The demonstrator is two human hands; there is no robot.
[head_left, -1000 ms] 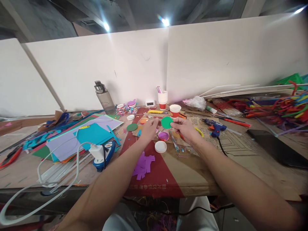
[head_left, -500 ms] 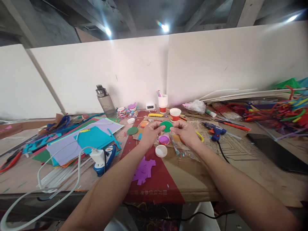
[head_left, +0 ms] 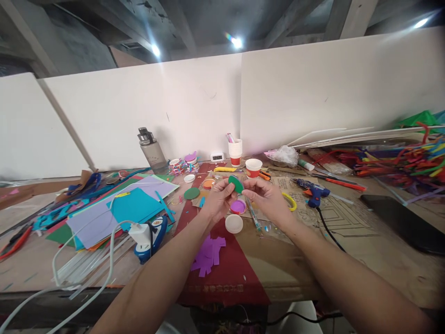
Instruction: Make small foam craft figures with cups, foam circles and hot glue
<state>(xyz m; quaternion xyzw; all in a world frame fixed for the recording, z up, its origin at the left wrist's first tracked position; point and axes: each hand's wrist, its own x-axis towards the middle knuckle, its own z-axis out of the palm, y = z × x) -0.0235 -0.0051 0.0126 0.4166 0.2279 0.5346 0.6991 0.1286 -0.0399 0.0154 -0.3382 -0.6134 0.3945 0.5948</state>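
Note:
Both my hands meet above the table's middle on a small green foam disc, held tilted on edge. My left hand pinches its left side and my right hand pinches its right side. Just below the disc sits a purple-filled lid, with a white lid in front of it. A second green disc and an orange-filled lid lie to the left on the table.
Coloured foam sheets and a blue-white tool with a white plug lie left. A blue glue gun, a yellow ring and pipe cleaners are right. Paper cups, a bottle and purple scraps sit around.
My left hand came over and took the green disc's left edge; both hands drew slightly nearer and tilted the disc from flat-facing to edge-on.

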